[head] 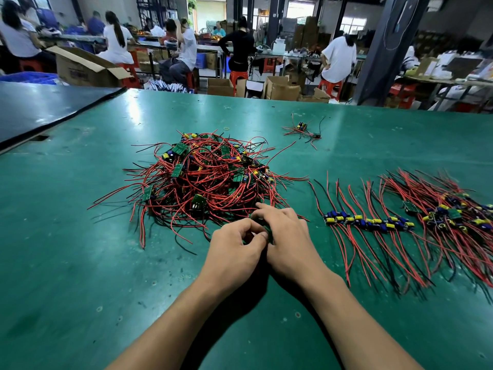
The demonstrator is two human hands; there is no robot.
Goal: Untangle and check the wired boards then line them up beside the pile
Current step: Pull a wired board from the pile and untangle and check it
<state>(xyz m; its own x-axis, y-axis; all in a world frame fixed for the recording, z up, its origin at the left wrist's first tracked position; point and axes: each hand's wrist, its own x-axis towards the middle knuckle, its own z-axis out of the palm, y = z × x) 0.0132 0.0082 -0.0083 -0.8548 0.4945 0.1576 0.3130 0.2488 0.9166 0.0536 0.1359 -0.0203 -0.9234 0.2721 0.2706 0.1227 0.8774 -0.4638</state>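
Board (270, 233) mostly behind left hand (234, 249) and right hand (289, 236); sorted boards (450, 213) past right edge

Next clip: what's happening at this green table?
A person works at the near edge of a tangled pile of wired boards. The left hand and right hand pinch one small green board between them. To the right, other boards lie side by side in a row, wires fanned out. A small stray bundle lies farther back.

Red, perhaps black wires (202, 180); green boards (180, 148)
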